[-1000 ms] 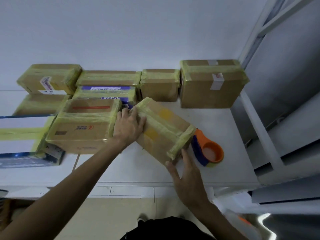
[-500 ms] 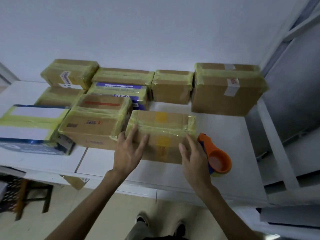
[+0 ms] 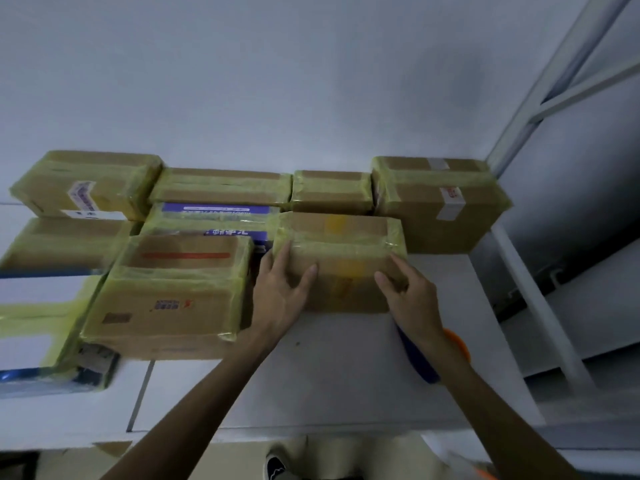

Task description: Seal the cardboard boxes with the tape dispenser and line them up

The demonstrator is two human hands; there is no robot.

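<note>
A taped cardboard box (image 3: pixel 341 247) lies square on the white table (image 3: pixel 332 375), close against the back row of boxes. My left hand (image 3: pixel 282 296) presses flat on its near left side with straight fingers. My right hand (image 3: pixel 410 297) touches its near right side, fingers relaxed. The orange and blue tape dispenser (image 3: pixel 457 344) lies on the table behind my right wrist, mostly hidden by it. Several sealed boxes stand along the wall, among them a large one (image 3: pixel 440 206) at the right and a small one (image 3: pixel 330 190) in the middle.
To the left, a taped box with a red stripe (image 3: pixel 173 289) stands beside the box I touch. A blue and white box (image 3: pixel 38 334) lies at the far left edge. A white metal frame (image 3: pixel 540 306) borders the table on the right. My shoe (image 3: pixel 275 467) shows below.
The box turned from a diagonal to square and slid back toward the rear row. Both hands followed it forward; the dispenser stayed put and my right wrist covers most of it.
</note>
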